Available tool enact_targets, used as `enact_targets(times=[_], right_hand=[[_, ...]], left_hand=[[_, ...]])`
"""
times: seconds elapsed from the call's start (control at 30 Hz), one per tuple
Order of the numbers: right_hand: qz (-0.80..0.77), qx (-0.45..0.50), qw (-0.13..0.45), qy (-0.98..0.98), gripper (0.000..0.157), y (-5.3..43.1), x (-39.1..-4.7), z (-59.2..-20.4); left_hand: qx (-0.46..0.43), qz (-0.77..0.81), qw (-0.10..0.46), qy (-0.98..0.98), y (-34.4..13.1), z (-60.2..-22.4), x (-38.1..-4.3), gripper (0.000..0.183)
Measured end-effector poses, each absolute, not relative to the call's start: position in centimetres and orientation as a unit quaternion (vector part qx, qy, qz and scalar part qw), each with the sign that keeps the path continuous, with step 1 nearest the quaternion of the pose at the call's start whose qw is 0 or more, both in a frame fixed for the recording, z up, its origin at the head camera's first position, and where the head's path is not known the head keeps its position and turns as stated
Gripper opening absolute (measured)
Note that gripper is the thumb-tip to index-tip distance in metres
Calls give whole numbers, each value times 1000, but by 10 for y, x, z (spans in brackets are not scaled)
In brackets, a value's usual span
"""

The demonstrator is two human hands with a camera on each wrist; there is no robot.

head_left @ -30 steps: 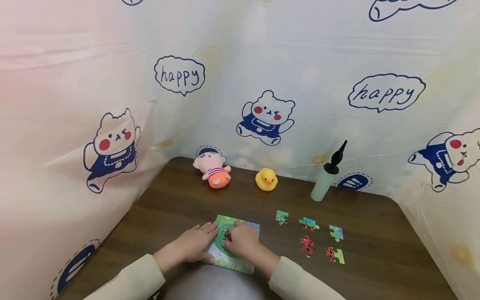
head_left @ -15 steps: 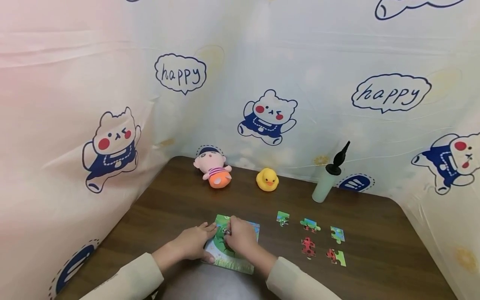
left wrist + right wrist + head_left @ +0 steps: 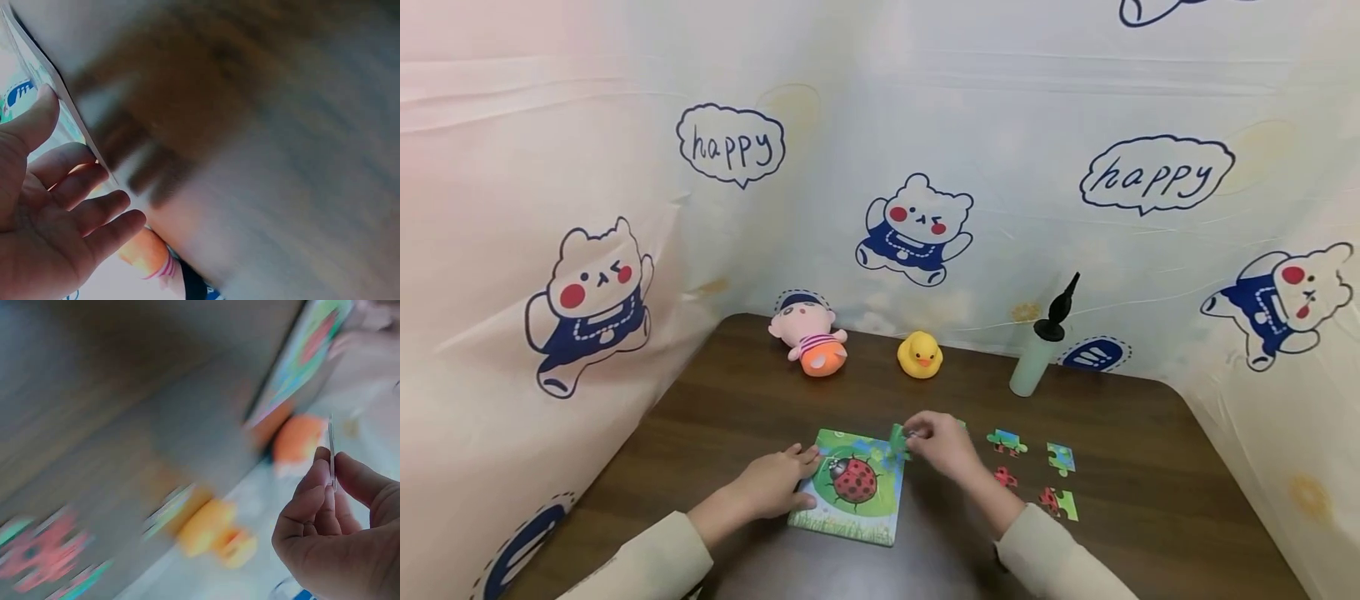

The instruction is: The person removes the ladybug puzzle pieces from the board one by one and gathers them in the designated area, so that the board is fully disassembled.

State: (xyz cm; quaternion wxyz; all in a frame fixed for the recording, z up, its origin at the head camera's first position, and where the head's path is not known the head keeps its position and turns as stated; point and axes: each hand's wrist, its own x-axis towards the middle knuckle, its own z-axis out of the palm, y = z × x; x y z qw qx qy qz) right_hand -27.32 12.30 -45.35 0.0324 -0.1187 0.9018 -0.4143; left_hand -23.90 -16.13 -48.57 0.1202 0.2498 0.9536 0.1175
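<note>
My right hand [image 3: 947,446] pinches a green jigsaw puzzle piece [image 3: 897,439] upright over the top right corner of the puzzle board [image 3: 850,525]. The right wrist view has that piece [image 3: 332,450] edge-on between thumb and fingers. A red ladybug on a green leaf shows on the board. My left hand [image 3: 771,485] rests on its left edge, thumb and fingers spread; in the left wrist view the thumb and fingertips lie along that edge. To the right are several loose pieces, including blue-green ones [image 3: 1062,457] and red ones [image 3: 1060,502]; one is mostly hidden behind my right hand.
Along the back of the dark wooden table [image 3: 760,392] lie a plush doll [image 3: 816,342] and a yellow rubber duck [image 3: 920,355]. A pale green hand pump [image 3: 1028,367] with a black nozzle stands at the back right. Printed cloth [image 3: 835,150] hangs behind and at the sides.
My right hand has moved off the board's middle, right and up to its top right corner, with a green piece now showing in its fingers. The ladybug is uncovered. The left hand stays put.
</note>
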Motion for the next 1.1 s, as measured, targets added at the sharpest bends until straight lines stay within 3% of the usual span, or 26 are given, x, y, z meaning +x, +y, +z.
enact_targets(times=[0.2,0.4,0.9,1.1], right_hand=[[-405,-31,59,912,10,167,-279,-466],[-371,-38,93,923,11,179,-277,-483],[-211,-144,-27,966,20,170,-276,-491],[-190,-205,-80,957,8,145,-258,-485]], left_hand=[[242,102,119,957,-164,-485,-236,63],[241,84,117,960,-165,-485,-234,63],[248,64,116,960,-163,-481,-233,64],[247,42,111,962,-156,-477,-236,65]])
